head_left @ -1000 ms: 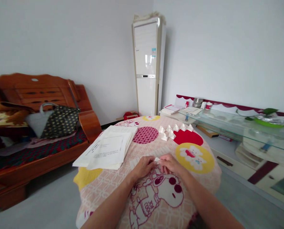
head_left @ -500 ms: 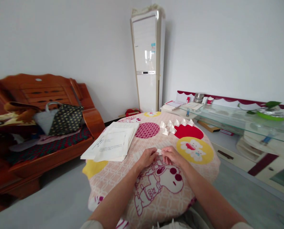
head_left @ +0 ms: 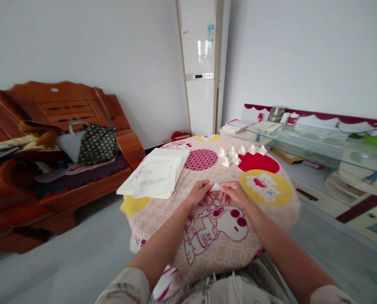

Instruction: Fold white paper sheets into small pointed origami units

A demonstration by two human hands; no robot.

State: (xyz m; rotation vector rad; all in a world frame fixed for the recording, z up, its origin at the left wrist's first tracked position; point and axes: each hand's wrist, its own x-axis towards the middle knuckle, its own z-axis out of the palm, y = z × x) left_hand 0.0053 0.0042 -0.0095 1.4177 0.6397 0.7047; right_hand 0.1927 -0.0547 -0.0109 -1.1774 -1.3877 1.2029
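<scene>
A small piece of white folded paper [head_left: 215,186] is pinched between my left hand [head_left: 201,193] and my right hand [head_left: 236,194], just above a round table covered with a pink cartoon-print cloth [head_left: 163,215]. Both hands have their fingertips closed on the paper from either side. Several finished white folded paper shapes [head_left: 239,152] lie in a cluster at the table's far side. A stack of white printed sheets [head_left: 157,175] rests on the table's left part, beyond my left hand.
A wooden sofa [head_left: 61,139] with a dotted bag [head_left: 95,143] stands at the left. A tall white air conditioner [head_left: 201,67] fills the corner. A glass-topped low cabinet [head_left: 318,145] with papers and cups runs along the right wall. Grey floor surrounds the table.
The camera has pulled back and tilted down, so my arms and lap show more. My hands stay together on the small paper, barely shifting over the cloth.
</scene>
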